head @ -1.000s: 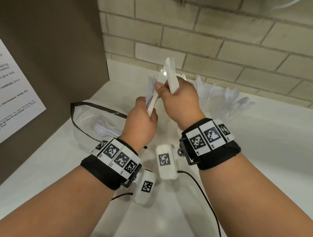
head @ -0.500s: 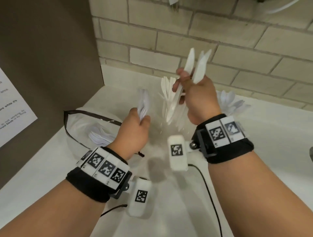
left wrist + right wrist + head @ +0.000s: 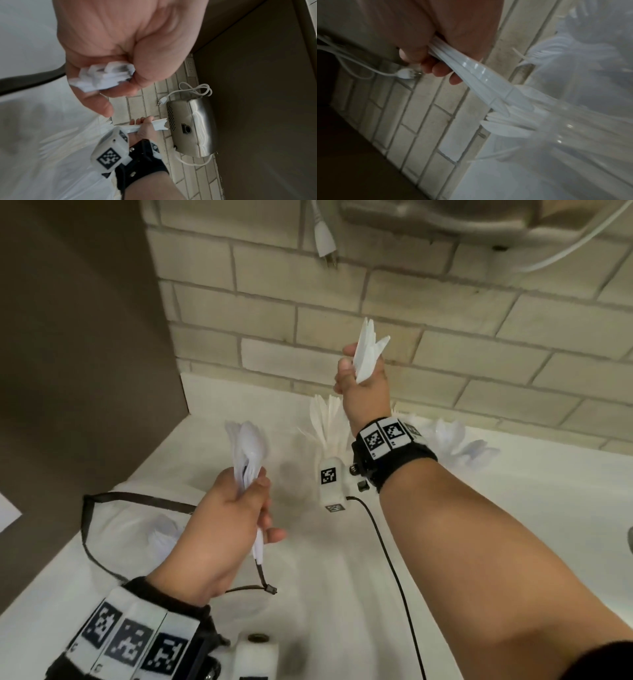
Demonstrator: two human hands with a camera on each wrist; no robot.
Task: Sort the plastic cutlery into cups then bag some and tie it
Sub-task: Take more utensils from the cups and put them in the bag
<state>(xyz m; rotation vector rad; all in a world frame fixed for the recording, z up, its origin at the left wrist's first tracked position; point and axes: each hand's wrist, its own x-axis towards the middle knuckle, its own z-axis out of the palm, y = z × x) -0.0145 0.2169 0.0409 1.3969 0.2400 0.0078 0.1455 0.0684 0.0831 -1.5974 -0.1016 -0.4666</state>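
My left hand grips a bundle of white plastic spoons, bowls up, over the counter; the left wrist view shows their handle ends in my fist. Raised before the brick wall, my right hand grips a bundle of white plastic knives; in the right wrist view the knives slant down from my fingers. A clear cup of knives stands behind my right wrist. More white cutlery fans out at the back right. The clear bag with a dark drawstring lies at the left, holding some cutlery.
A white counter runs to the brick wall. A brown panel closes the left side. A metal appliance hangs on the wall above, with a loose white plug. A black cable trails from my right wrist.
My hands have drawn apart. The right hand rose up and right with the knives; the left hand came back toward me and lower with the spoons.
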